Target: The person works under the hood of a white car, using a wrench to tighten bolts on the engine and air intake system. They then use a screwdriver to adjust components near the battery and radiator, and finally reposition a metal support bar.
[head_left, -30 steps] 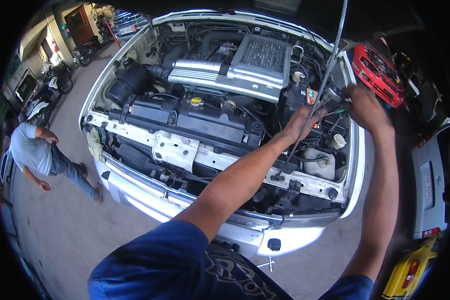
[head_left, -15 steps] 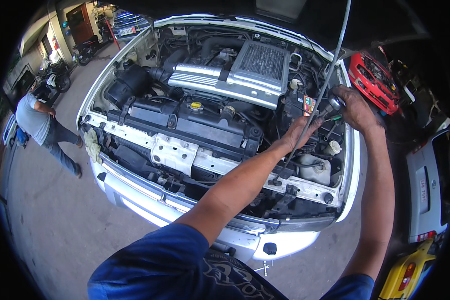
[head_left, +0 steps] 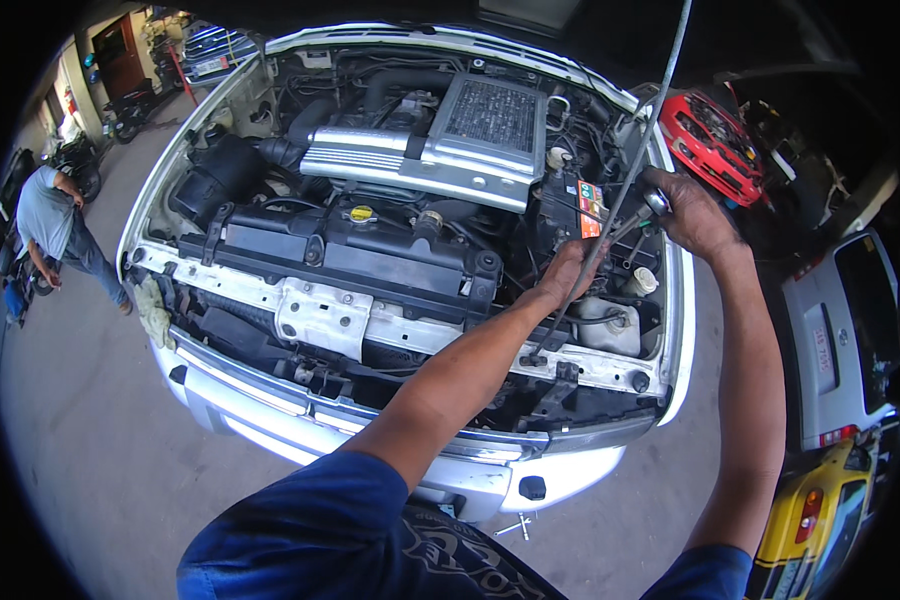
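Note:
A white car stands with its hood up and the engine bay exposed. My left hand reaches into the bay's right side, fingers curled by the black battery. My right hand grips the chrome handle of a wrench that points down at the battery area. The thin metal hood prop rod runs diagonally between both hands. Whether the left hand holds anything is hidden by its own fingers.
A silver intercooler tops the engine. A white fluid reservoir sits below my left hand. A person in a grey shirt stands at the far left. A red car, a silver car and a yellow car are at the right.
The view has shifted down and closer to the bay. Both hands stay at the battery corner. The person at the left has stood up and moved further left.

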`<state>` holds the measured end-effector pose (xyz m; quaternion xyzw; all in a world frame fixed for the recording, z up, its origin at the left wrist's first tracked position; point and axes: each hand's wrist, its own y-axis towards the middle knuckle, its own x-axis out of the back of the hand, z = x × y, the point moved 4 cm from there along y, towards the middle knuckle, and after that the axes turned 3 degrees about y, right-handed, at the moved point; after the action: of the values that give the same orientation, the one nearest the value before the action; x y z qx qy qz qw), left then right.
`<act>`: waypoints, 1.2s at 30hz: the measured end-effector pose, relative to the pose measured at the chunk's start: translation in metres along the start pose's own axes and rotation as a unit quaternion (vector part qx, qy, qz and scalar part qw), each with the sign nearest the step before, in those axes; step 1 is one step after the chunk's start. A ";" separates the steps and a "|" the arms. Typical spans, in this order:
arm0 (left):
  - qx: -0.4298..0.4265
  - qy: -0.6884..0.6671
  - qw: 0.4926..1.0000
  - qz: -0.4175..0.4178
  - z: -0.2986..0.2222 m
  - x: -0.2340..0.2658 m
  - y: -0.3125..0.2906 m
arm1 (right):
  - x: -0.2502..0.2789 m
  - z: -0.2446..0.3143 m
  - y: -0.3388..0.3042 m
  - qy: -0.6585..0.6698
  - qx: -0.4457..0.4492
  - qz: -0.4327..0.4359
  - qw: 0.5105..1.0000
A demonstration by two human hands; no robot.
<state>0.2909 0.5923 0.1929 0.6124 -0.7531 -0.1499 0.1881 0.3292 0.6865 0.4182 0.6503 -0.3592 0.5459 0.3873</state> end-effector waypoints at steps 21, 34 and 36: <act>-0.019 0.110 0.991 0.080 0.043 0.043 -0.060 | 0.010 0.044 0.034 -0.061 -0.164 0.148 0.973; -0.032 0.082 0.994 0.072 0.043 0.045 -0.060 | 0.006 0.037 0.035 -0.115 -0.071 0.112 0.984; -0.038 0.089 0.992 0.083 0.043 0.043 -0.059 | 0.007 0.051 0.036 -0.109 0.104 0.015 0.988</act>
<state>0.3144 0.5379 0.1325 0.5508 -0.7756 -0.1069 0.2891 0.3199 0.6245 0.4237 0.7373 -0.3501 0.5122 0.2675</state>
